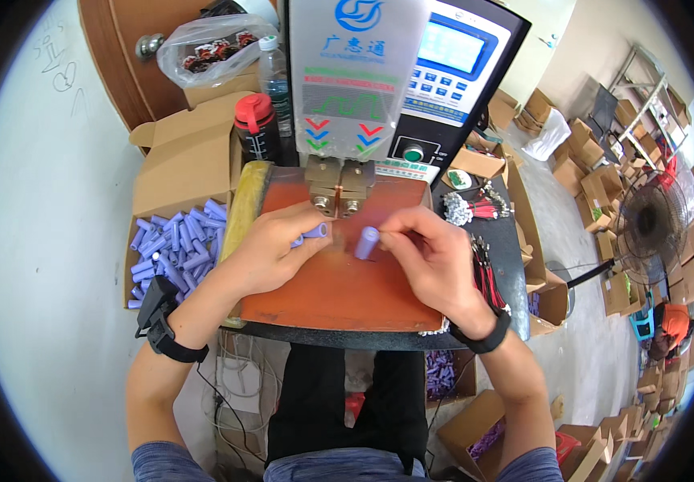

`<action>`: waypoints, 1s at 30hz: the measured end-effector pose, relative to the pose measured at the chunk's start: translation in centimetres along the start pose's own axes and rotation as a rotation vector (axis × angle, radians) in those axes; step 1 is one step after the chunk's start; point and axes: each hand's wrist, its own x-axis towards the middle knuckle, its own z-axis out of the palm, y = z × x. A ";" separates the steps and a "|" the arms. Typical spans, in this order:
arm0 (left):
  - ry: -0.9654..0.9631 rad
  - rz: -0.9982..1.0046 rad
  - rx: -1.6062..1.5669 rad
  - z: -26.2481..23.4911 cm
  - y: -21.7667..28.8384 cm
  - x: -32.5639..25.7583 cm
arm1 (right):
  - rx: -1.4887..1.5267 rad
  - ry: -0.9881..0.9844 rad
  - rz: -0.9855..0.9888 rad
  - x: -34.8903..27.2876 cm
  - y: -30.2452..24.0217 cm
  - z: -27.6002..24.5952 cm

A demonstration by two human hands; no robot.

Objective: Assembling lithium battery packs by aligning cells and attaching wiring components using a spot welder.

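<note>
right hand (435, 257) pinches smooth purple cylinder (366, 242).

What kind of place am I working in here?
Likely a small battery-pack assembly workshop: a spot-welding machine stands over an orange work board, a carton of purple cylindrical cells sits at the left, and cardboard boxes crowd the floor.

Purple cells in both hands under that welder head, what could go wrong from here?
1. The left hand and right hand each hold a purple cell just below the welding electrodes, so fingertips could get pinched or burned.
2. The right-hand cell is held only at one end; that grip may let it slip onto the orange work board.
</note>
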 end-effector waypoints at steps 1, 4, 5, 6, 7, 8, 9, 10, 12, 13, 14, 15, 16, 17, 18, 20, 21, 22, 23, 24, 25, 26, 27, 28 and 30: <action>0.007 -0.028 -0.048 -0.1 0.4 0.0 | -0.058 -0.001 -0.008 -0.8 -1.0 -1.3; 0.036 -0.032 -0.121 0.1 0.7 0.0 | -0.025 0.018 0.162 -4.5 -2.6 -6.1; 0.066 -0.018 -0.143 0.4 0.7 0.1 | -0.057 0.017 0.206 -6.1 -3.0 -8.0; 0.054 -0.026 -0.091 0.0 1.0 0.2 | -0.104 0.011 0.234 -7.6 -2.8 -9.8; 0.058 -0.027 -0.100 0.1 0.7 0.1 | -0.132 0.006 0.319 -9.0 -3.4 -11.6; 0.070 -0.033 -0.103 0.1 0.2 -0.3 | -0.107 -0.004 0.446 -10.2 -3.6 -13.1; 0.094 -0.139 -0.127 0.0 0.4 -0.5 | -0.077 -0.012 0.571 -11.4 -3.7 -14.5; 0.110 -0.241 -0.158 0.1 0.7 -0.5 | -0.103 0.016 0.601 -12.9 -3.6 -16.0; 0.107 -0.177 -0.115 -0.3 0.4 -0.6 | -0.165 -0.140 0.784 -15.4 -2.3 -18.3; 0.132 -0.124 -0.043 -0.3 0.4 -0.3 | -0.181 -0.123 0.796 -16.4 -1.8 -19.0; 0.126 -0.116 -0.054 0.0 0.6 0.0 | -0.418 -0.227 0.705 -17.1 -1.0 -19.4; 0.182 -0.167 -0.154 0.4 0.8 0.3 | -0.651 -0.334 0.604 -17.8 0.0 -19.8; 0.239 -0.222 -0.244 0.6 1.2 0.5 | -0.665 -0.238 0.563 -18.1 1.3 -19.9; 0.237 -0.224 -0.239 0.5 1.2 0.3 | -0.660 -0.238 0.562 -17.5 2.2 -19.6; 0.237 -0.248 -0.281 0.5 1.1 0.1 | -0.612 -0.158 0.644 -16.3 3.1 -19.2; 0.241 -0.268 -0.324 0.5 0.7 -0.2 | -0.567 -0.076 0.720 -14.4 5.2 -18.5; 0.233 -0.177 -0.207 0.7 0.4 -0.3 | -0.616 -0.041 0.694 -13.9 6.8 -18.3; 0.227 -0.092 -0.086 0.7 0.2 -0.5 | -0.660 -0.011 0.665 -13.2 8.3 -18.0; 0.231 -0.094 -0.081 0.4 0.5 -0.5 | -0.657 -0.014 0.659 -12.6 9.0 -17.8; 0.185 -0.171 -0.135 0.0 1.1 -0.4 | -0.734 -0.097 0.752 -12.0 9.4 -17.7; 0.137 -0.248 -0.193 -0.1 1.4 -0.3 | -0.813 -0.181 0.849 -11.7 10.0 -17.8; 0.139 -0.248 -0.194 0.0 1.4 -0.2 | -0.780 -0.212 0.854 -11.8 11.2 -18.2; 0.160 -0.260 -0.227 0.1 1.4 -0.1 | -0.782 -0.213 0.854 -11.7 11.7 -18.6; 0.183 -0.275 -0.258 0.1 1.3 -0.1 | -0.739 -0.246 0.871 -11.4 11.9 -18.6; 0.209 -0.214 -0.239 0.3 0.2 -0.3 | -0.697 -0.280 0.889 -10.8 11.9 -19.0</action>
